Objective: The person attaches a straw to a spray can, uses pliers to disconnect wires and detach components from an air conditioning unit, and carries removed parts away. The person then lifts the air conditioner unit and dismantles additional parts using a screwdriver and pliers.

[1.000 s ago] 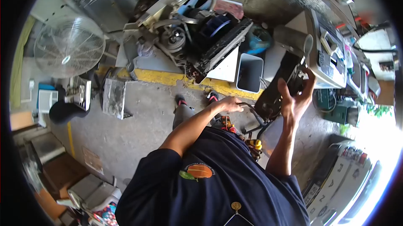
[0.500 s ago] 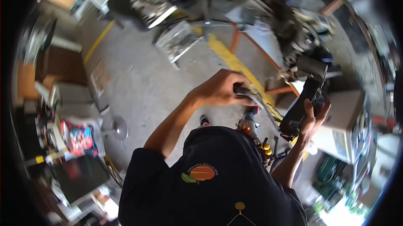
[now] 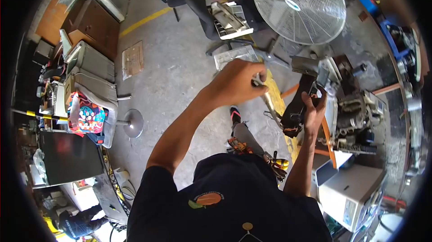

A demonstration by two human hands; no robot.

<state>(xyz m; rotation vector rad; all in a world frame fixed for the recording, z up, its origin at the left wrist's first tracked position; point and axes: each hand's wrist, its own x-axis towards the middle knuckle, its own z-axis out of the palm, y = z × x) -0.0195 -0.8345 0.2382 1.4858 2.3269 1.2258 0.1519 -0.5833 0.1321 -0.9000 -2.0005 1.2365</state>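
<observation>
My left hand point(image 3: 245, 80) is closed around the upper end of a slim grey strip point(image 3: 268, 101), held out ahead of my chest. The strip slants down toward the lower end of a long black casing point(image 3: 297, 102); I cannot tell whether the two are joined. My right hand point(image 3: 315, 109) grips that casing from its right side, thumb on top and fingers curled behind. The casing is tilted, and a grey metal piece point(image 3: 306, 65) sits at its far end. A tool pouch point(image 3: 243, 146) with yellow-and-black handles point(image 3: 281, 164) hangs at my waist.
A large floor fan point(image 3: 299, 8) stands ahead right. Metal machine parts point(image 3: 353, 118) lie on an orange-framed stand point(image 3: 328, 138), beside a white cabinet point(image 3: 346, 197). Chairs point(image 3: 200, 10) are ahead; a stool point(image 3: 133, 123) and grey seat point(image 3: 92, 64) are left. Another person point(image 3: 78, 224) is at lower left.
My view has swung, bringing the fan and chairs further into sight. Both hands keep their grips; the casing and strip appear slightly further left and higher.
</observation>
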